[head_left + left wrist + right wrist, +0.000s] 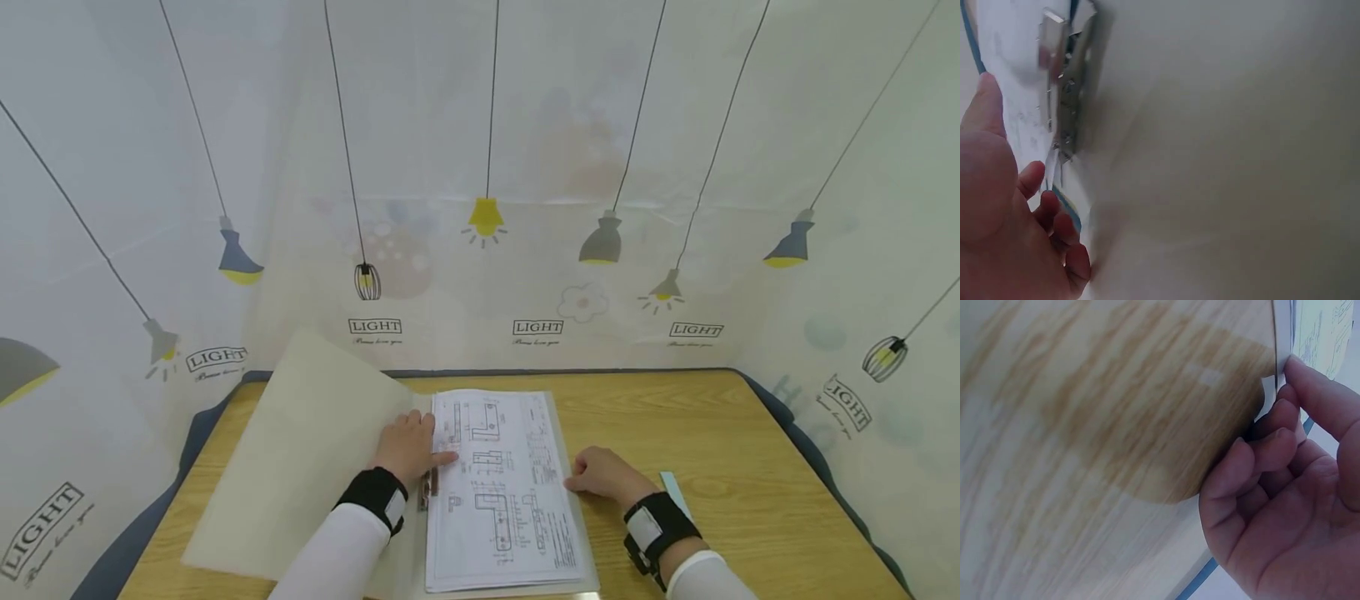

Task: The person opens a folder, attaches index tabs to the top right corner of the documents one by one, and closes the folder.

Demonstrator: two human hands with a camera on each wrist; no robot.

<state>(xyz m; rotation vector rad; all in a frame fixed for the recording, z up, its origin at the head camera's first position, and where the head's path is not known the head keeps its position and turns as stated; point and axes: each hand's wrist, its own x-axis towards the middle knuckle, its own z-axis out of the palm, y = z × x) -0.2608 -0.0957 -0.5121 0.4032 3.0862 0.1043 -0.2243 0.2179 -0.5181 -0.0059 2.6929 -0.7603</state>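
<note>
An open file folder (300,475) lies on the table, its cream cover turned to the left. On its right side sits a stack of paper sheets (555,500) printed with technical drawings. A metal clip (1067,87) runs along the folder's inner fold. My left hand (408,448) rests over that fold near the clip, its thumb reaching onto the top sheet; the fingers look relaxed in the left wrist view. At the right edge, my right hand (609,475) pinches the folder's border between thumb and curled index finger, as the right wrist view shows.
The wood-grain table (720,450) has a dark rim. A pale blue strip (675,492) lies beside the right wrist, partly covered by it. Behind and at both sides hangs a light curtain (450,125) printed with lamps.
</note>
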